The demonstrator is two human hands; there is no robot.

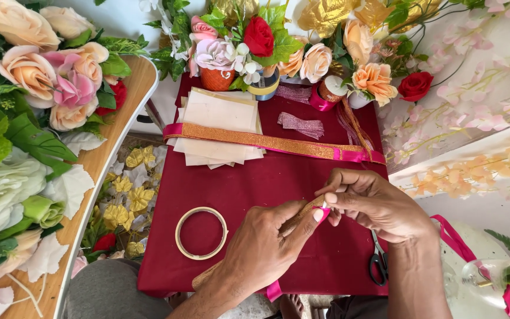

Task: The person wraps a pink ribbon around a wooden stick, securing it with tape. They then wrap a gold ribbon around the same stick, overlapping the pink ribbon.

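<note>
Left hand (267, 245): pinches ribbon (278, 143) end.
Right hand (373, 204): pinches same ribbon end.
Ring (201, 233): on cloth (255, 183), left of hands.
Scissors (378, 264): under right wrist.

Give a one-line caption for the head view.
Both hands, left hand and right hand, pinch a pink-and-gold ribbon end above a maroon cloth.

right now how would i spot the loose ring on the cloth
Start at the dark red cloth covering the small table. Near its front left corner, left of the left hand, lies a thin cream hoop. It is the only bare, flat circle there, lying alone.
</note>
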